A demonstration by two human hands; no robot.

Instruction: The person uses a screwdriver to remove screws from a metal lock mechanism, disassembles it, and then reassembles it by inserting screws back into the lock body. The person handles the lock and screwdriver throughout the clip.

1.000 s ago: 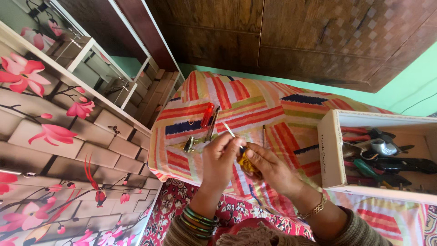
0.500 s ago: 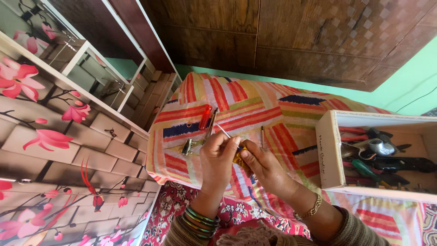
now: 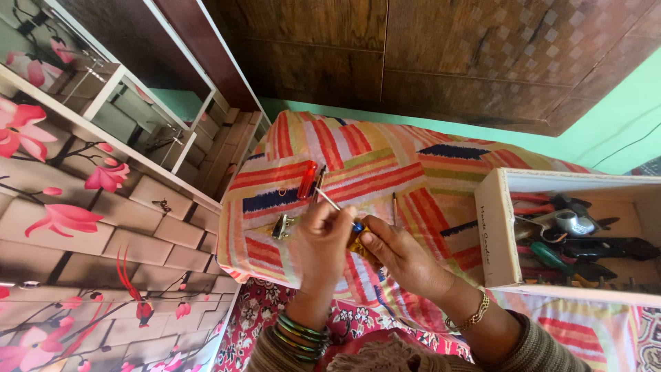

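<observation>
On the cloth-covered table, a screwdriver and a metal clip lie just beyond and left of the two hands, a thin rod lies just beyond them, and a wooden box holding pliers stands to their right.

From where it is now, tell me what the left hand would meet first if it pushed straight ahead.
Probably the red-handled tool lying on the striped cloth, just beyond the left hand, which holds a thin screwdriver; depth is hard to judge.
</observation>
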